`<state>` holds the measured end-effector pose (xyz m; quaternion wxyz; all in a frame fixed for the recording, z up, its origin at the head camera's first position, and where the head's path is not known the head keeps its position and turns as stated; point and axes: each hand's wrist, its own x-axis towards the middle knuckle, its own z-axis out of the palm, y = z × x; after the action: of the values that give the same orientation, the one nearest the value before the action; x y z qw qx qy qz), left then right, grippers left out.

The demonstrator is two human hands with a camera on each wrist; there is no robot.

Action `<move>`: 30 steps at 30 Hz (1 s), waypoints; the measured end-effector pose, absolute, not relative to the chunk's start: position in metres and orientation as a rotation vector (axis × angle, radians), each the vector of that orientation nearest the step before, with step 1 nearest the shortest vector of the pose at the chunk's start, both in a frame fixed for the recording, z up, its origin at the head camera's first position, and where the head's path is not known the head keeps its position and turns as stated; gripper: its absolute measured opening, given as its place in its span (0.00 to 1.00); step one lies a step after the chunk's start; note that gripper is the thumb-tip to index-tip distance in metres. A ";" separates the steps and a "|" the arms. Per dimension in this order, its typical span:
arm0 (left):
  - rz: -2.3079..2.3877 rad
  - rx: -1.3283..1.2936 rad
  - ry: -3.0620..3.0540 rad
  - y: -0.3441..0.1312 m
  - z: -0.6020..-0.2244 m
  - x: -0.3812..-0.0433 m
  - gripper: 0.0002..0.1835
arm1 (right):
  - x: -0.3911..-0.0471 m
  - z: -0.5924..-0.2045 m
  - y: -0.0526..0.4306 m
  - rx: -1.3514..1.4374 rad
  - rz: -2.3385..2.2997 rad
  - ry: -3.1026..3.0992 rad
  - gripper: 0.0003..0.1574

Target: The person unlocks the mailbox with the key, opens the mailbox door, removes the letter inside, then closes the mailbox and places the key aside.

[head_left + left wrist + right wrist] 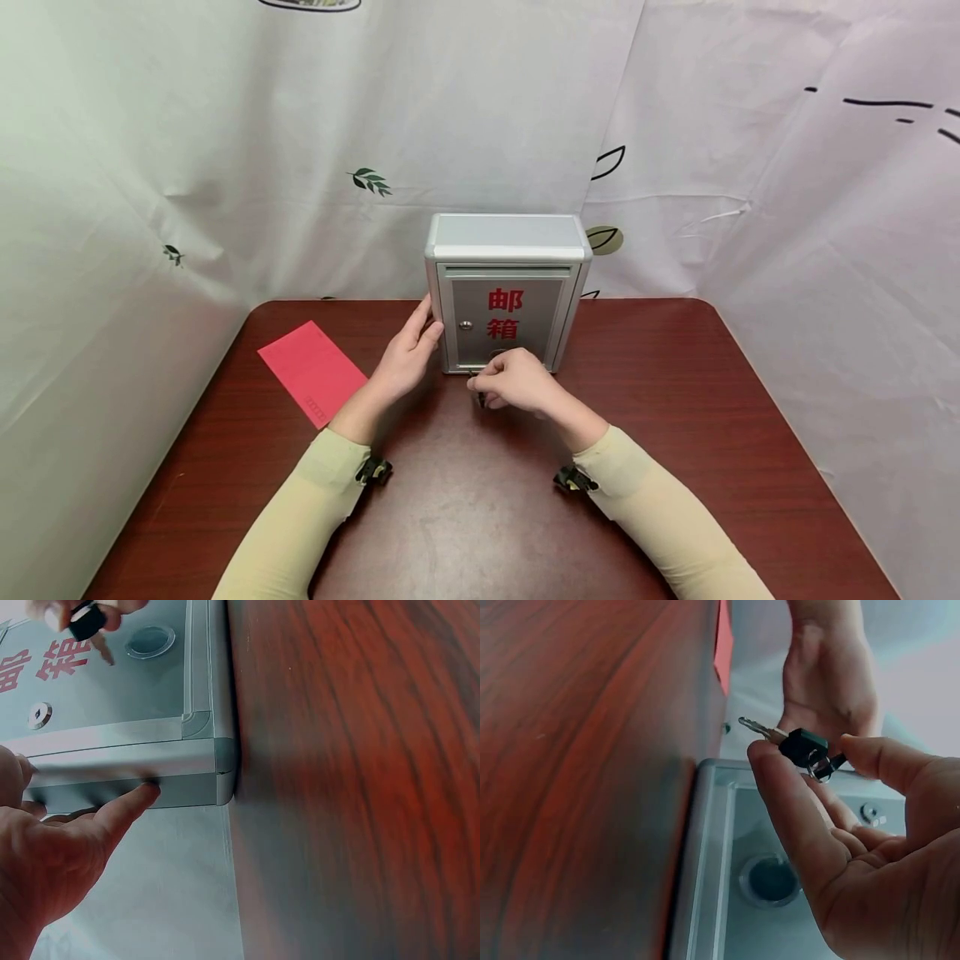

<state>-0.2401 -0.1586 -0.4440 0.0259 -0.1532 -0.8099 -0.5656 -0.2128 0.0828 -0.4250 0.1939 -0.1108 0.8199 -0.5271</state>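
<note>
A silver metal mailbox with red Chinese characters stands upright toward the back of the table. On its door is a round keyhole lock. My left hand rests against the box's left side, fingers extended along that panel. In front of the lower door, my right hand pinches small keys with black heads on a metal ring. One key shows its bare blade pointing away from the fingertips in the right wrist view. The blade is apart from the lock.
A red envelope lies flat at the table's left, close to my left forearm. The dark red wooden table is bounded by white printed cloth behind and at both sides. A round window sits low on the mailbox door.
</note>
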 end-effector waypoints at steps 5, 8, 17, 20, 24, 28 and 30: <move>-1.767 -0.465 -2.499 -0.158 -0.444 -0.240 0.35 | -0.218 -0.435 0.088 -0.270 -1.499 2.217 0.15; -1.764 -0.467 -2.498 -0.158 -0.444 -0.240 0.36 | -0.220 -0.439 0.090 -0.248 -1.503 2.181 0.14; -1.753 -0.484 -2.490 -0.158 -0.445 -0.241 0.35 | -0.224 -0.452 0.096 -0.201 -1.525 2.087 0.12; -1.754 -0.490 -2.489 -0.159 -0.446 -0.241 0.35 | -0.225 -0.455 0.099 -0.186 -1.535 2.061 0.12; -1.750 -0.486 -2.494 -0.159 -0.447 -0.242 0.35 | -0.227 -0.457 0.101 -0.171 -1.541 2.047 0.11; -1.748 -0.480 -2.498 -0.160 -0.447 -0.243 0.35 | -0.227 -0.458 0.102 -0.149 -1.545 2.048 0.11; -1.758 -0.482 -2.493 -0.159 -0.447 -0.243 0.36 | -0.226 -0.458 0.103 -0.138 -1.549 2.051 0.12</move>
<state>-0.2429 -0.1594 -0.4468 0.0265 -0.1559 -0.8069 -0.5691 -0.2264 0.1030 -0.4583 0.2802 -0.0514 0.7649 -0.5777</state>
